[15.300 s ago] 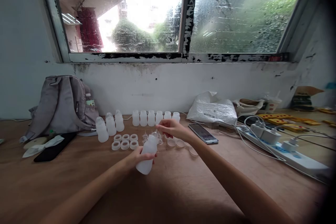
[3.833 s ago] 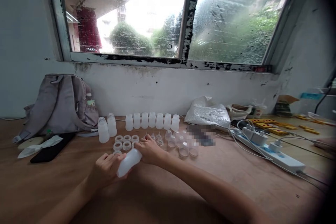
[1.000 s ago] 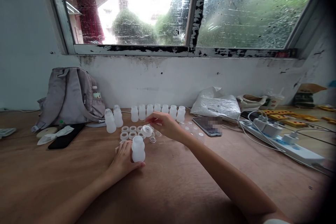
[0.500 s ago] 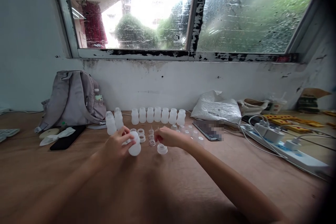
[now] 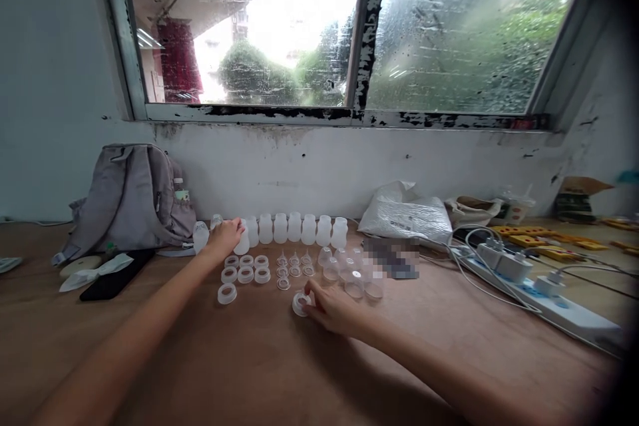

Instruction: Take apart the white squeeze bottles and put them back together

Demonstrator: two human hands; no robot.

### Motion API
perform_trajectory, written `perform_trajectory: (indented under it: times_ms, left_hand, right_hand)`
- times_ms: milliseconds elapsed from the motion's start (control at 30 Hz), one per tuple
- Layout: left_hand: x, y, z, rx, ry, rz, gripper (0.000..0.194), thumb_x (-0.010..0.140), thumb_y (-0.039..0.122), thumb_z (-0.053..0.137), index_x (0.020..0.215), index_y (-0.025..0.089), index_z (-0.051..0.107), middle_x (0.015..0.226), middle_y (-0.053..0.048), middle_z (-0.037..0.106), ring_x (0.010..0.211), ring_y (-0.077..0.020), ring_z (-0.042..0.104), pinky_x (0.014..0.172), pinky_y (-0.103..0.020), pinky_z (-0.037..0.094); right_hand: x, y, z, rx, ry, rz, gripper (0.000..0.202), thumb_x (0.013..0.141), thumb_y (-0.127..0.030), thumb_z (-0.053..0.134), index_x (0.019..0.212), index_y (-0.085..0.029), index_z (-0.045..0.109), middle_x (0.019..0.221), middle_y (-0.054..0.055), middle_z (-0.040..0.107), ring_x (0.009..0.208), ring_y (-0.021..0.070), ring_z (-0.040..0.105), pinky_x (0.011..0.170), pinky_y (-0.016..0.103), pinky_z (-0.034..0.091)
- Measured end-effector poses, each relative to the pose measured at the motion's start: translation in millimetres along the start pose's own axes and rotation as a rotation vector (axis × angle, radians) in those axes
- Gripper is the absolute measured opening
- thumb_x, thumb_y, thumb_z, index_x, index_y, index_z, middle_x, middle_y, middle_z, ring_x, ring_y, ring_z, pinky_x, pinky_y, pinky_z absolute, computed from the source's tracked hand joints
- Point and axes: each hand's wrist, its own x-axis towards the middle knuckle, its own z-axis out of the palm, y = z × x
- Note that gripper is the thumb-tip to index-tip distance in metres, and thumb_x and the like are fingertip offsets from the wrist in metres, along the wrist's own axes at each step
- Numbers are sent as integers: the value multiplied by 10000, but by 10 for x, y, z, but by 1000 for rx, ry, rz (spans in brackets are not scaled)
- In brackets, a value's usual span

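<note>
- Left hand point(image 5: 225, 239) — near the bench's point(image 5: 224, 359) back edge, fingers curled against a frosted bottle point(image 5: 242, 243); whether they grip, I cannot tell.
- The bottle stands upright at the left end of the bottle row point(image 5: 294, 229).
- Right hand point(image 5: 332, 309) — thumb and fingers pinching a translucent screw collar point(image 5: 298, 305), well forward of the back edge.
- Loose rings point(image 5: 245, 274), teats point(image 5: 294, 271) and domed caps point(image 5: 354, 287) lie behind it.

A peeling-framed window point(image 5: 339, 40) brightens the stained wall point(image 5: 279, 170).

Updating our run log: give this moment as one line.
left hand: on bottle | right hand: on ring | nearby: loose rings, backpack
</note>
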Motion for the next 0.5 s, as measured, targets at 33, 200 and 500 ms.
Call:
perform_trajectory:
  times_ms: [33, 200, 500]
  left_hand:
    - [30, 1, 58, 8, -9, -13, 255, 831, 319, 370, 946, 157, 530, 850, -94, 620, 793, -236, 575, 629, -296, 401]
    - [140, -41, 258, 35, -44, -53, 232, 847, 274, 351, 957, 141, 507, 891, -116, 606, 828, -236, 571, 675, -316, 414]
    - [192, -58, 364, 60, -100, -80, 241, 858, 253, 304, 1014, 142, 450, 890, -135, 602, 824, -245, 582, 649, -327, 433]
  right_hand:
    - [-20, 6, 34, 19, 22, -11, 246, 822, -348, 399, 997, -178, 428, 740, 36, 595, 621, 155, 539, 519, 227, 302]
    - [-63, 9, 105, 77, 90, -29, 241, 811, -322, 409, 1005, -178, 420, 740, 31, 585, 614, 139, 526, 535, 221, 313]
    - [-40, 51, 121, 85, 107, -34, 249, 788, -339, 429, 989, -191, 431, 719, 19, 583, 597, 135, 514, 524, 216, 296]
